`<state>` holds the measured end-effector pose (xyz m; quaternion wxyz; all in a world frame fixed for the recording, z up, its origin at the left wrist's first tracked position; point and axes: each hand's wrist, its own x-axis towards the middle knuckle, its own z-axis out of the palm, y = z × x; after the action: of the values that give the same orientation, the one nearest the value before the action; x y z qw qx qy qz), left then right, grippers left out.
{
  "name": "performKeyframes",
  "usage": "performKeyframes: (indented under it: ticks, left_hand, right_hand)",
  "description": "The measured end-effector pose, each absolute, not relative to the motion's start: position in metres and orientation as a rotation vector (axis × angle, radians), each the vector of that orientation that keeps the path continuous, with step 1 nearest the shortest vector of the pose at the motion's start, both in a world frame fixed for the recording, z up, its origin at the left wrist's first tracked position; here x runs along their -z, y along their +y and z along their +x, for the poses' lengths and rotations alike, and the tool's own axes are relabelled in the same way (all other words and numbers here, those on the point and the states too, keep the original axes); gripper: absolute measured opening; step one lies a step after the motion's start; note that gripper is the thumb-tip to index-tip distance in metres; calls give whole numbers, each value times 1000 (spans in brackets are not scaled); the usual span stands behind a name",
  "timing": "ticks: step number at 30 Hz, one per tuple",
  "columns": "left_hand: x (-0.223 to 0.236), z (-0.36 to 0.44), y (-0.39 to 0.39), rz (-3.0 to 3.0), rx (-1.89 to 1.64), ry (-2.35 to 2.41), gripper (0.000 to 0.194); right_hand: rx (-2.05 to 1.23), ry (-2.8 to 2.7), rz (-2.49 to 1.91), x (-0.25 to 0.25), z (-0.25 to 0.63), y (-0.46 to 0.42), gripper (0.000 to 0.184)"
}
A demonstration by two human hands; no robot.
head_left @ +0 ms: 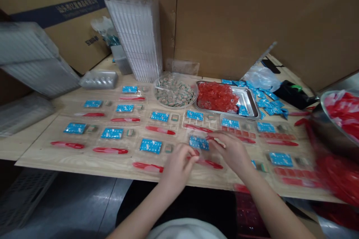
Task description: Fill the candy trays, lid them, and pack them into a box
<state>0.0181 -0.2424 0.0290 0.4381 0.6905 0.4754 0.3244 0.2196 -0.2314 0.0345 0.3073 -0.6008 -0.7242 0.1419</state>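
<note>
Bare hands (179, 164) over clear trays (120, 129); blue packets (150, 145), red sticks (110, 150) inside.

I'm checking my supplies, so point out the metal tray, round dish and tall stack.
Metal tray (248, 98), head view, bare floor at right.
Round dish (174, 106), head view, front rim.
Tall stack (140, 37), head view, middle of its front.

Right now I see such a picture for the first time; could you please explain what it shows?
There is no robot: a person's bare left hand and right hand work here. This single picture comes from a head-worn camera looking forward and down. On the wooden table, clear trays hold blue packets and long red items. Beyond are a round dish and a metal tray. The left fingers seem to pinch something small and red; blur hides what the right holds.
</note>
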Motion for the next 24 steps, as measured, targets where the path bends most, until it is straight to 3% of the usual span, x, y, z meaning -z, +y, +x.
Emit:
performKeyframes:
  ticks: [8,24]
  left_hand:
    - [-30,39,-247,2270,-342,1238,5]
    - [-32,46,-249,2273,-289,1313,7]
  right_hand:
    - [-370,-2014,-1577,-30,225,-225,18]
    - [-533,-2178,-1546,-40,227,-226,29]
